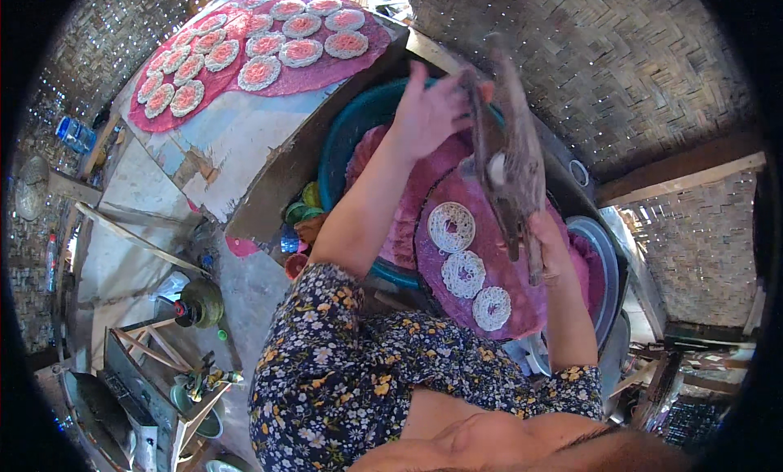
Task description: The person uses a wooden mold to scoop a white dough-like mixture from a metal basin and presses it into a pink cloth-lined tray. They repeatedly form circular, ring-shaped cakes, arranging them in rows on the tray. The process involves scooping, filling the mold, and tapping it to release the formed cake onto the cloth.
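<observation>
My left hand [428, 113] is raised over the teal basin [334, 146] with fingers apart, beside the upper part of a weathered wooden tool [522, 137] with two long arms. My right hand [546, 239] is closed around the tool's lower part. The tool's upper end is blurred, so I cannot tell what lies between its arms. Below it, a dark-rimmed pink mat [530, 301] carries three white lacy rounds [463, 273] in a slanting row. Crumpled pink cloth [379, 186] shows in the basin behind the mat.
A worn board [196, 162] at upper left bears pink cloth [228, 93] with several pink-and-white rounds. Colourful containers [306, 211] sit left of the basin, a clear lidded tub [595, 243] at right. A wok [94, 407] and wooden frame stand lower left. Woven walls [579, 56] surround everything.
</observation>
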The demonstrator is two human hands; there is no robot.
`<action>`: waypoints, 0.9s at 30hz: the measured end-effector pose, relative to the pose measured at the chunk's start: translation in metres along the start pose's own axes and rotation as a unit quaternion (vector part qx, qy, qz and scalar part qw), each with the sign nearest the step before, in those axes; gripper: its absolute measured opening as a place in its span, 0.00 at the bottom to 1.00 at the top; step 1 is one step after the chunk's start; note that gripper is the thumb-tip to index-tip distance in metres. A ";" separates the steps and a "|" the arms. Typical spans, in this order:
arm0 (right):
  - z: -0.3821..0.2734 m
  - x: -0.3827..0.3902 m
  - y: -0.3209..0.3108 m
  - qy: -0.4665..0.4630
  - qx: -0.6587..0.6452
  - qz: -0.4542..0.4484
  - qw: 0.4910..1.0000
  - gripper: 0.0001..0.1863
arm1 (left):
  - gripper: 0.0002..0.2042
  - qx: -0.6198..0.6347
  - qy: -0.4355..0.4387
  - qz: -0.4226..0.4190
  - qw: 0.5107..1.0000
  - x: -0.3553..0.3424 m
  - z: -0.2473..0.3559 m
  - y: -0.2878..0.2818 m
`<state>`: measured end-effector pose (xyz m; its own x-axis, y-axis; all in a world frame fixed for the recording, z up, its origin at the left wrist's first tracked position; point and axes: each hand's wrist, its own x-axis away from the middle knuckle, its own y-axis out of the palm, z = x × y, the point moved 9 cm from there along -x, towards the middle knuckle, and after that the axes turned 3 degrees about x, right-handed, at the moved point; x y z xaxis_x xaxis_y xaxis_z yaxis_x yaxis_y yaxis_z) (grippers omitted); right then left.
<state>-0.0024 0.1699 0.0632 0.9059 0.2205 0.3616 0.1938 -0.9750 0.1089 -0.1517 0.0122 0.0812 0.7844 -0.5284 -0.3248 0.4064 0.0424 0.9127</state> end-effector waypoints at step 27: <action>0.042 -0.019 -0.002 -0.139 0.667 0.165 0.713 0.28 | 0.21 -0.513 0.340 0.118 0.780 0.206 0.082 0.075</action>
<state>-0.0039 0.1666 0.0170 0.9887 0.1392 -0.0547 -0.0303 -0.1718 -0.9847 0.0025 -0.1628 0.1030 0.8196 0.1538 -0.5518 0.1001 0.9100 0.4023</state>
